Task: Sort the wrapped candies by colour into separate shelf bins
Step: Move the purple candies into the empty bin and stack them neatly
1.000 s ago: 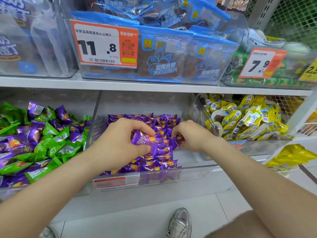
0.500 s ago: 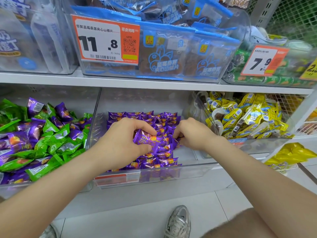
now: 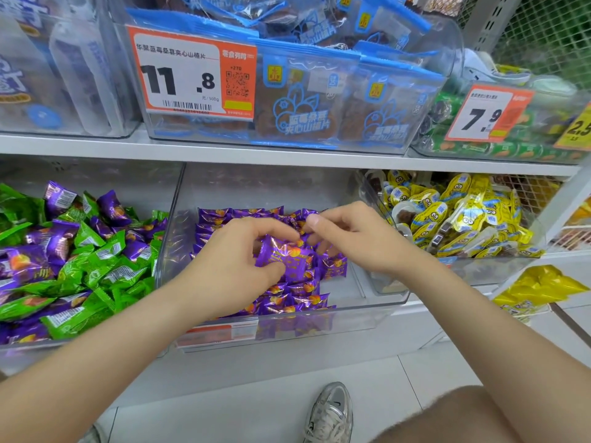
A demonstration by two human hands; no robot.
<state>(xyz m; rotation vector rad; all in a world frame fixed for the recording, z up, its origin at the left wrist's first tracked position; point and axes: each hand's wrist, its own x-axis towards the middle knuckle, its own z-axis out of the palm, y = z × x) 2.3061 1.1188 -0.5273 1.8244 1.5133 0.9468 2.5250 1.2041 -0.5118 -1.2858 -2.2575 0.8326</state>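
While the left hand [image 3: 236, 263] pinches one purple candy [image 3: 287, 260] between thumb and curled fingers, it holds the piece just above the rows of purple candies [image 3: 294, 298] in the clear middle bin [image 3: 348, 290], probably so the wrapper can be turned flat and slotted in line with them; the right hand [image 3: 361, 241] sits just right of that candy, close to the left fingertips, its thumb straight and its fingers curled down onto the rows; whether they pinch a wrapper or only press one aside to open a gap, I cannot tell; well to the left of the left hand lies a mixed heap of green and purple candies [image 3: 96, 251], which suggests plenty of sorting remains; beyond the right hand, a bin of yellow packets [image 3: 463, 215] seems to play no part; keeping the rows neat likely explains the two-handed care
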